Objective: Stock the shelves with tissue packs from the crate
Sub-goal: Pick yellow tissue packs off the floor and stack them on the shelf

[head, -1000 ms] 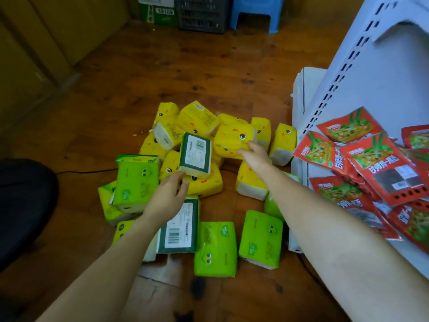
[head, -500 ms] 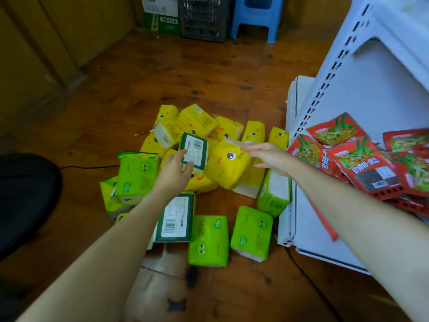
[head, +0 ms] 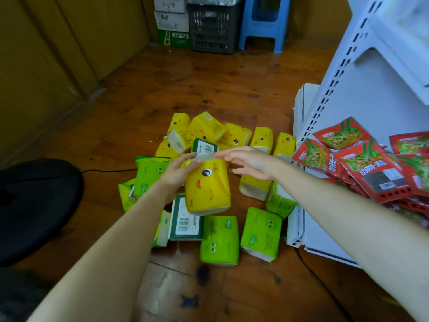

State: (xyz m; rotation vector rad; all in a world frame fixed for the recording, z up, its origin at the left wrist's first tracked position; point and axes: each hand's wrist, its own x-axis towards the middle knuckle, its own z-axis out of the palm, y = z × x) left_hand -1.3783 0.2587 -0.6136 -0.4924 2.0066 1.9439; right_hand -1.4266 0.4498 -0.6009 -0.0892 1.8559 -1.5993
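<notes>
A yellow tissue pack with a cartoon face hangs upright above a pile of packs on the wooden floor. My left hand grips its upper left corner. My right hand reaches across with straight fingers that touch the pack's top edge. Below lie more yellow packs, light green packs and dark green packs with barcodes. The white shelf unit stands at the right. A dark plastic crate sits at the far wall.
Red snack packets cover the shelf board at the right. A blue stool and cardboard boxes flank the crate. A black round object lies at the left, with a cable running from it.
My right hand lifted the yellow pack off the pile and brought it toward me. My left hand left the dark green pack and took hold of the yellow one; my right fingers straightened.
</notes>
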